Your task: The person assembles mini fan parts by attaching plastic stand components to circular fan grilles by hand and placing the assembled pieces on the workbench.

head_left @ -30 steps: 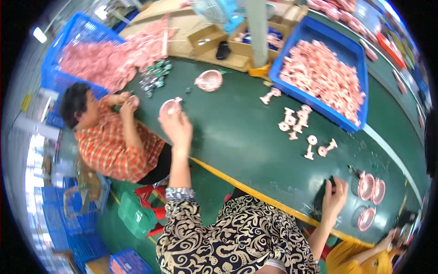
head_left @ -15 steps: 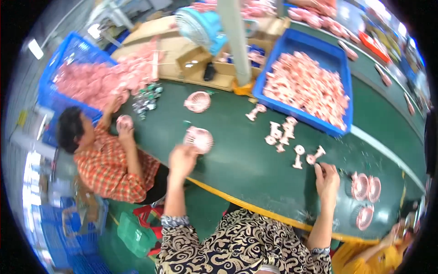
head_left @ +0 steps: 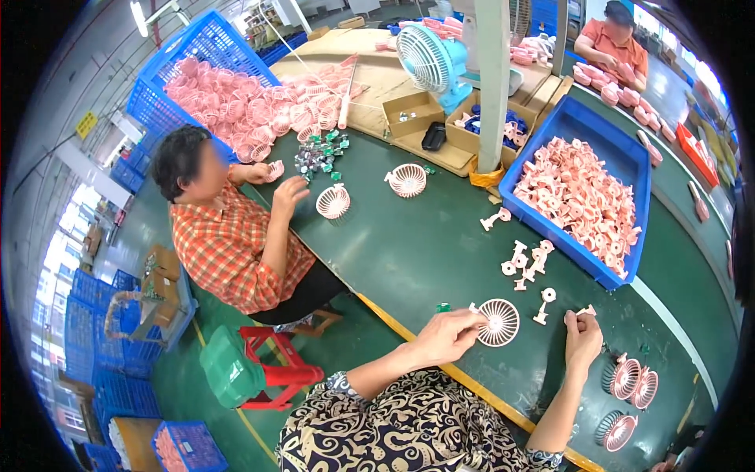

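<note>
My left hand [head_left: 450, 337] is closed on the edge of a round pink fan grille [head_left: 499, 322] with radiating ribs, held over the green table. Just past that hand is a small green circuit board [head_left: 443, 307]; whether it is joined to the grille I cannot tell. The fingers of my right hand [head_left: 582, 340] pinch a small pink plastic stem piece [head_left: 587, 311], mostly covered by the fingers. Between the hands and the blue tray, loose pink stem pieces [head_left: 544, 306] lie on the table. Right of my right hand sit several grilles [head_left: 627, 379].
A blue tray [head_left: 566, 263] heaped with pink stem pieces stands at the back right. Two more grilles [head_left: 408, 180] and a pile of circuit boards [head_left: 321, 154] lie farther left. There a co-worker in a checked shirt [head_left: 228, 252] handles a grille. A post [head_left: 493, 86] rises behind.
My left hand has brought the grille rightward, closer to my right hand. My right hand has picked up a stem piece. Another grille now lies before the co-worker, and the view has shifted.
</note>
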Action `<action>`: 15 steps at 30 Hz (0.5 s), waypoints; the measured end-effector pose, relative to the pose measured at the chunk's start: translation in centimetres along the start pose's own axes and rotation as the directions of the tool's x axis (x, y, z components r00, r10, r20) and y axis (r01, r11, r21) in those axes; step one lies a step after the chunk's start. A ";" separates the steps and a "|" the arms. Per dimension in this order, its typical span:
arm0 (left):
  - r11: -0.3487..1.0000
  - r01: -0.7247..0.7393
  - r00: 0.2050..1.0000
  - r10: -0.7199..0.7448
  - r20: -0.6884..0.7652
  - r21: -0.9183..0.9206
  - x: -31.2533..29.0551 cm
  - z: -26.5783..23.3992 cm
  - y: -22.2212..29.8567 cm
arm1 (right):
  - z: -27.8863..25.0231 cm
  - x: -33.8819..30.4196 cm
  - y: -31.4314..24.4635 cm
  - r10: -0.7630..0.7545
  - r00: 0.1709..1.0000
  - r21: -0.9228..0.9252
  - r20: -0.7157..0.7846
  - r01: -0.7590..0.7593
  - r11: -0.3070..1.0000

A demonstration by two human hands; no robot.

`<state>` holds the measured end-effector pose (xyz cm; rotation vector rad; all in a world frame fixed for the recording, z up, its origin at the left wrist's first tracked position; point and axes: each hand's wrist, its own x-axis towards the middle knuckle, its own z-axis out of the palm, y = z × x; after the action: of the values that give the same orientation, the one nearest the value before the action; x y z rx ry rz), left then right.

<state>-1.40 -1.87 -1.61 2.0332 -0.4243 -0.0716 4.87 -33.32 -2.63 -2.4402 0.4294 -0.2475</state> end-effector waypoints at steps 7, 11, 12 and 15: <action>0.944 -0.015 0.971 0.093 -0.221 0.330 1.3 0.2 0.6 | 0.4 -0.3 2.6 -0.179 0.970 0.096 -0.162 0.196 0.976; 0.893 0.103 0.991 -0.053 -0.126 0.438 1.6 0.6 -0.2 | 1.1 -0.1 4.0 -0.329 0.903 -0.027 -0.275 0.335 0.942; 0.872 0.133 0.989 -0.085 -0.121 0.472 1.8 0.5 -0.3 | 1.2 0.0 4.0 -0.364 0.882 -0.074 -0.300 0.359 0.930; 0.849 0.178 0.976 -0.090 -0.197 0.498 2.2 0.5 -0.4 | 1.2 -0.1 3.6 -0.432 0.866 -0.170 -0.250 0.400 0.900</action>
<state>0.59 -2.86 -1.90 2.5749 -0.2023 0.1428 4.27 -35.26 -5.82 -2.5963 0.0219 -0.7846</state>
